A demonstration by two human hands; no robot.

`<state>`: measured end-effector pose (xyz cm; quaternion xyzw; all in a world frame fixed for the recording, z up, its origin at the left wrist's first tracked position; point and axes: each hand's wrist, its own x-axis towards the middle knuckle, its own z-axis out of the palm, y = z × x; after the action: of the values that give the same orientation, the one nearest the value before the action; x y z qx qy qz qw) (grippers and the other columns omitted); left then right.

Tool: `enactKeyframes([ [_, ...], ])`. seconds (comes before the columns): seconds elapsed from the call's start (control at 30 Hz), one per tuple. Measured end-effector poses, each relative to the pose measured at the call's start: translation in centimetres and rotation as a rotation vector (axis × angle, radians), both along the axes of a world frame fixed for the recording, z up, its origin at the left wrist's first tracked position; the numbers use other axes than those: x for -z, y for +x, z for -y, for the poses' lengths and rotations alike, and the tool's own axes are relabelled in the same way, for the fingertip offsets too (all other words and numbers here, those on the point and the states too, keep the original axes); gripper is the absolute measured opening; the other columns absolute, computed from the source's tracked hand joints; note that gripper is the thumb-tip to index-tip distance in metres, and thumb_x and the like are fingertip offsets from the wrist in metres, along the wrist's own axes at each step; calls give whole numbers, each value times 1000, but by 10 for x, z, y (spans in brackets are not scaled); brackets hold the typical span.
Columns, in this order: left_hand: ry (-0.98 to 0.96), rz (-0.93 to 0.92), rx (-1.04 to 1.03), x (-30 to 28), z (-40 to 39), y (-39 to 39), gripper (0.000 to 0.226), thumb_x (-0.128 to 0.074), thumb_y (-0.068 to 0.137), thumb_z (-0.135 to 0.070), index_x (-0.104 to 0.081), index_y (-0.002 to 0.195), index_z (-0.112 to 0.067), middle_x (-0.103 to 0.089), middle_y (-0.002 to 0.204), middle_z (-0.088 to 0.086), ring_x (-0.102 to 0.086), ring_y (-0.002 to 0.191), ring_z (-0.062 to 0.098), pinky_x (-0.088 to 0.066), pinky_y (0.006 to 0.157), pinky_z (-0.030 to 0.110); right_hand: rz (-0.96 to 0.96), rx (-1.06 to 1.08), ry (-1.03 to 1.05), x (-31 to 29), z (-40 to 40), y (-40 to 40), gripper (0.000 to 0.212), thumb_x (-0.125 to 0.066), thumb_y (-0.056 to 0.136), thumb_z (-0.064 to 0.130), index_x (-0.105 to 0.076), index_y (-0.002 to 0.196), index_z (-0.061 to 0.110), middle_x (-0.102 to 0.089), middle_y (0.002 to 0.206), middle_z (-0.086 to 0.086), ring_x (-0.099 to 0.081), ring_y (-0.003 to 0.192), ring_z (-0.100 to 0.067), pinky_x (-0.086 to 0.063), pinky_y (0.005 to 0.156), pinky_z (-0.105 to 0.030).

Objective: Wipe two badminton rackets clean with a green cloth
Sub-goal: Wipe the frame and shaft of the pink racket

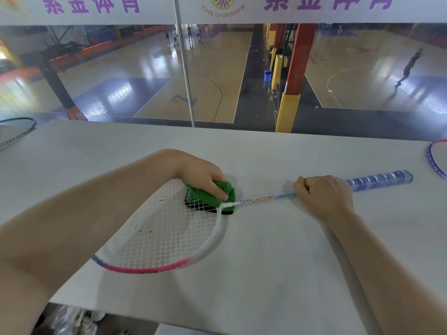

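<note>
Your left hand (205, 180) has its grip pinched on the green cloth (212, 195), pressing it on the strings at the throat of the racket (164, 228). Your right hand (324, 194) has its grip clenched round the shaft just below the blue handle (379, 181). The racket lies flat on the desk (266, 262), head towards you.

Risks noted:
- Dark specks remain on the strings mid-head; if you confine the cloth to the throat, they will likely stay.
- Hard pressure at the throat may drag or shift the strings.
- The head sits near the desk's front edge; a pull towards you could tip it off.
- Two other rackets lie well apart, one far left (17, 129), one far right (437, 158). Which is the second to be wiped cannot be told.
</note>
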<state>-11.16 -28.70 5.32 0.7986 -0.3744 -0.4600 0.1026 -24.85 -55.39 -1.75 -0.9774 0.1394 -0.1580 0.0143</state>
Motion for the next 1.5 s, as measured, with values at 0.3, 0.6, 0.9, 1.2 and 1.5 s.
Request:
enactKeyframes([
  [0.3, 37, 135, 37, 1, 1, 2, 32, -54, 98, -40, -66, 108, -12, -65, 85, 0, -59, 72, 13, -50, 70, 31, 14, -11, -20, -2, -2, -3, 56, -38, 98, 35, -34, 45, 17, -42, 45, 0, -48, 56, -28, -32, 56, -32],
  [0.6, 4, 252, -14, 4, -8, 8, 29, -52, 99, -41, -62, 90, -15, -63, 78, -4, -57, 68, 11, -48, 72, 32, 18, -18, -53, -1, -1, -2, 52, -39, 98, 35, -47, 50, 17, -46, 47, -2, -48, 55, -27, -30, 56, -31],
  [0.9, -51, 292, -28, 8, -15, 10, 32, -48, 100, -44, -57, 82, -19, -60, 72, -8, -54, 63, 8, -46, 69, 30, 33, -11, -36, -1, -1, -2, 53, -38, 97, 36, -40, 48, 18, -50, 47, -4, -49, 55, -29, -35, 56, -31],
  [1.2, -86, 369, -250, 10, -60, 29, 36, -44, 99, -52, -61, 90, -21, -63, 80, -6, -57, 71, 12, -46, 75, 34, 66, -5, -29, 4, 6, -3, 54, -39, 97, 35, -48, 47, 16, -50, 45, -3, -47, 51, -26, -30, 53, -30],
  [1.5, -105, 370, -373, 7, -98, 28, 42, -43, 98, -56, -61, 91, -18, -66, 79, -2, -58, 66, 11, -47, 73, 34, 49, 41, -61, 5, 6, 0, 54, -38, 98, 33, -48, 48, 16, -48, 46, -5, -44, 52, -29, -26, 52, -31],
])
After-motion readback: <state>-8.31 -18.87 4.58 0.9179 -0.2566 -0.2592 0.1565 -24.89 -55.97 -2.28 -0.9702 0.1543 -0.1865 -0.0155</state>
